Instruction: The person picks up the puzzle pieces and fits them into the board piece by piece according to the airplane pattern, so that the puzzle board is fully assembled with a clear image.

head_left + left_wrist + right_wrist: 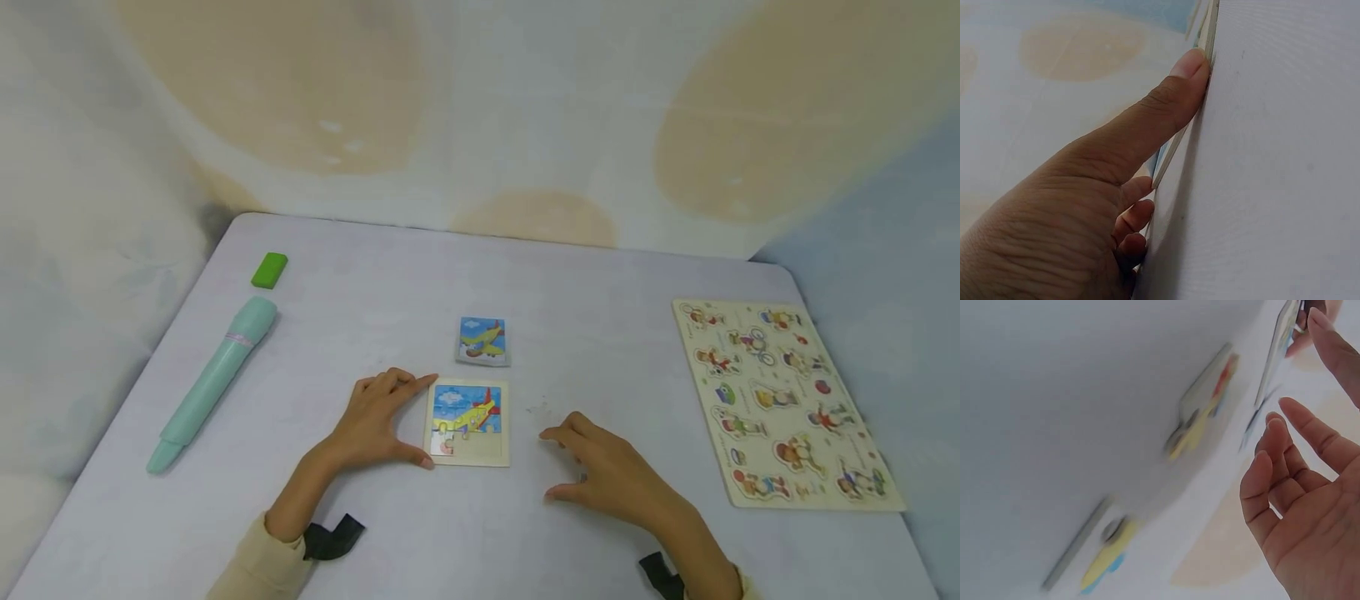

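A small wooden jigsaw puzzle (pixel 467 408) with a yellow and red airplane on blue lies in front of me; bare wood shows at its lower right. My left hand (pixel 375 421) grips its left side, index finger at the upper corner and thumb at the lower one. In the left wrist view the thumb (pixel 1188 72) presses the board's edge. To the right of the puzzle, my right hand (pixel 600 467) hovers with fingers apart, holding nothing. Beneath it, the right wrist view shows two blurred puzzle pieces, one yellow and red (pixel 1210 406), another yellow and blue (pixel 1110 553).
Just beyond the puzzle lies a small airplane picture (pixel 482 340). A large wooden board with figures (pixel 776 396) lies at the right. On the left are a mint-green microphone-shaped object (pixel 217 379) and a green block (pixel 269 271). Walls border the white table (pixel 360 275).
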`<action>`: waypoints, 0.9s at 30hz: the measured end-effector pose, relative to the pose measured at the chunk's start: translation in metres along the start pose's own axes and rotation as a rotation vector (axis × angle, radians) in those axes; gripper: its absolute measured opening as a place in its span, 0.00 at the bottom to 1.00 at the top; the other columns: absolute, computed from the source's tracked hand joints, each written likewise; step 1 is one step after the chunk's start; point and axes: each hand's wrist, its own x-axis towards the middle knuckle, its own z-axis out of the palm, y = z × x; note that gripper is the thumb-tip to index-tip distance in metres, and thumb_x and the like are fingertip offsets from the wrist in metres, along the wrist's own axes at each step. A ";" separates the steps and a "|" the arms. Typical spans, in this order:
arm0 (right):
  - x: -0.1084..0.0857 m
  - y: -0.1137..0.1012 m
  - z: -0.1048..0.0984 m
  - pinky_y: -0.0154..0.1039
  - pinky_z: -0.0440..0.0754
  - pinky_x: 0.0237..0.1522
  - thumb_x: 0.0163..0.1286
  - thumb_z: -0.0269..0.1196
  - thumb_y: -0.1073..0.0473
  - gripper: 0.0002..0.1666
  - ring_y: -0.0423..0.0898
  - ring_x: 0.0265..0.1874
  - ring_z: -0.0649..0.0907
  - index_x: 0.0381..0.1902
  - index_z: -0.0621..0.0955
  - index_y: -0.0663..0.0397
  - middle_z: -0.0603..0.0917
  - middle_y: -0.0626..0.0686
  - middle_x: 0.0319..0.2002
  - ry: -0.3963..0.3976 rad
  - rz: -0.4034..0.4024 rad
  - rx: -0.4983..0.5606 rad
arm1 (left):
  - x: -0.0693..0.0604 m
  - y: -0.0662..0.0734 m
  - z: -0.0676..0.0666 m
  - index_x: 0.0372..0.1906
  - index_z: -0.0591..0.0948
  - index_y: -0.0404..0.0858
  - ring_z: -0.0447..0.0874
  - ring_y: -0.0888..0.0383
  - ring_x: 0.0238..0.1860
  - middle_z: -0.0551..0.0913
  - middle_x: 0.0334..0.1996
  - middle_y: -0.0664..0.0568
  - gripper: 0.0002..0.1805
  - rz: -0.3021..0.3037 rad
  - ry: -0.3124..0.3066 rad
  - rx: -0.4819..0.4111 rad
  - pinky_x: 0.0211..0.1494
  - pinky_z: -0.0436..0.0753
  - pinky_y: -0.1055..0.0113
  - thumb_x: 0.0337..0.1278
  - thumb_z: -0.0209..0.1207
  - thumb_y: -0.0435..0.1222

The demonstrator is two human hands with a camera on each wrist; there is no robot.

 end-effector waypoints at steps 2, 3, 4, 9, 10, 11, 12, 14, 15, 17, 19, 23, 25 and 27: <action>-0.006 0.005 -0.001 0.29 0.75 0.33 0.44 0.80 0.44 0.39 0.34 0.31 0.70 0.55 0.81 0.48 0.74 0.41 0.40 0.003 0.007 0.006 | -0.001 0.000 0.000 0.74 0.67 0.54 0.69 0.53 0.60 0.72 0.55 0.54 0.64 -0.010 -0.007 0.001 0.64 0.58 0.49 0.19 0.78 0.65; -0.009 0.007 -0.002 0.29 0.74 0.32 0.44 0.80 0.45 0.39 0.33 0.31 0.70 0.54 0.81 0.48 0.73 0.41 0.40 0.005 0.007 0.011 | -0.001 -0.001 0.000 0.74 0.67 0.54 0.69 0.53 0.60 0.72 0.55 0.54 0.64 -0.013 -0.008 0.004 0.64 0.58 0.49 0.19 0.78 0.66; -0.012 0.009 -0.002 0.29 0.74 0.32 0.44 0.80 0.45 0.39 0.33 0.31 0.69 0.53 0.81 0.48 0.73 0.41 0.39 0.007 0.005 0.012 | -0.001 -0.001 0.000 0.74 0.67 0.54 0.69 0.53 0.60 0.72 0.55 0.54 0.64 -0.014 -0.008 0.003 0.64 0.57 0.49 0.19 0.77 0.66; -0.021 0.016 -0.004 0.30 0.75 0.34 0.44 0.80 0.45 0.35 0.34 0.32 0.71 0.50 0.81 0.48 0.73 0.41 0.41 0.011 0.012 0.019 | -0.001 -0.001 0.000 0.74 0.66 0.55 0.69 0.54 0.59 0.72 0.55 0.55 0.65 -0.009 -0.005 -0.001 0.64 0.57 0.48 0.18 0.77 0.67; -0.023 0.018 -0.004 0.30 0.75 0.35 0.44 0.80 0.45 0.35 0.34 0.33 0.71 0.49 0.81 0.48 0.73 0.41 0.41 0.012 0.016 0.017 | 0.000 -0.001 0.000 0.74 0.66 0.55 0.69 0.54 0.59 0.72 0.55 0.55 0.65 -0.008 -0.004 -0.001 0.64 0.57 0.48 0.18 0.77 0.67; -0.025 0.019 -0.004 0.31 0.76 0.36 0.44 0.80 0.45 0.34 0.34 0.33 0.72 0.49 0.81 0.48 0.73 0.41 0.41 0.011 0.022 0.020 | 0.000 -0.001 0.001 0.74 0.66 0.55 0.69 0.54 0.59 0.72 0.55 0.55 0.65 -0.006 -0.003 -0.002 0.64 0.57 0.48 0.17 0.77 0.67; -0.027 0.021 -0.004 0.31 0.77 0.37 0.44 0.81 0.46 0.34 0.35 0.34 0.72 0.48 0.81 0.48 0.73 0.41 0.41 0.010 0.027 0.024 | 0.001 -0.001 0.001 0.74 0.66 0.55 0.69 0.55 0.59 0.72 0.55 0.55 0.65 -0.005 -0.004 -0.003 0.64 0.57 0.48 0.17 0.77 0.67; -0.031 0.024 -0.004 0.31 0.78 0.38 0.45 0.80 0.46 0.32 0.34 0.35 0.73 0.47 0.81 0.48 0.73 0.40 0.42 0.009 0.040 0.029 | 0.000 -0.002 0.002 0.74 0.67 0.55 0.70 0.55 0.58 0.72 0.54 0.55 0.65 -0.005 -0.001 -0.001 0.64 0.57 0.48 0.17 0.77 0.68; -0.033 0.025 -0.004 0.32 0.78 0.39 0.45 0.80 0.47 0.31 0.34 0.36 0.73 0.46 0.81 0.48 0.72 0.40 0.42 0.012 0.045 0.027 | 0.000 -0.002 0.002 0.74 0.67 0.55 0.70 0.55 0.58 0.72 0.54 0.55 0.65 -0.005 -0.001 -0.002 0.64 0.57 0.49 0.17 0.77 0.68; -0.037 0.029 -0.003 0.32 0.79 0.40 0.46 0.80 0.48 0.30 0.34 0.37 0.73 0.45 0.81 0.47 0.72 0.39 0.42 0.021 0.051 0.021 | 0.000 -0.002 0.002 0.74 0.67 0.55 0.70 0.55 0.58 0.72 0.54 0.55 0.64 -0.003 0.001 -0.005 0.63 0.57 0.49 0.17 0.77 0.68; -0.040 0.032 -0.001 0.34 0.80 0.42 0.47 0.80 0.49 0.28 0.34 0.38 0.74 0.45 0.81 0.47 0.72 0.39 0.42 0.037 0.050 0.011 | 0.000 -0.002 0.001 0.74 0.67 0.55 0.70 0.55 0.58 0.72 0.54 0.55 0.64 0.002 0.003 -0.002 0.63 0.57 0.49 0.17 0.76 0.68; -0.045 0.037 0.002 0.36 0.80 0.45 0.49 0.79 0.50 0.24 0.34 0.40 0.74 0.42 0.81 0.45 0.71 0.38 0.41 0.053 0.043 0.015 | 0.000 -0.002 0.000 0.74 0.67 0.54 0.70 0.54 0.58 0.72 0.54 0.54 0.64 0.004 0.004 -0.003 0.63 0.57 0.49 0.17 0.77 0.67; -0.047 0.038 0.003 0.36 0.80 0.46 0.50 0.78 0.51 0.22 0.34 0.40 0.74 0.40 0.81 0.44 0.71 0.37 0.41 0.052 0.043 0.027 | 0.000 -0.002 0.001 0.74 0.67 0.54 0.70 0.54 0.58 0.72 0.53 0.55 0.64 0.002 0.002 -0.005 0.63 0.57 0.49 0.18 0.77 0.67; -0.049 0.039 0.004 0.36 0.80 0.46 0.51 0.78 0.52 0.19 0.34 0.40 0.74 0.38 0.81 0.43 0.71 0.37 0.41 0.049 0.053 0.040 | 0.000 -0.001 0.001 0.74 0.67 0.54 0.70 0.55 0.58 0.72 0.53 0.55 0.64 0.004 -0.001 -0.011 0.63 0.57 0.49 0.18 0.77 0.67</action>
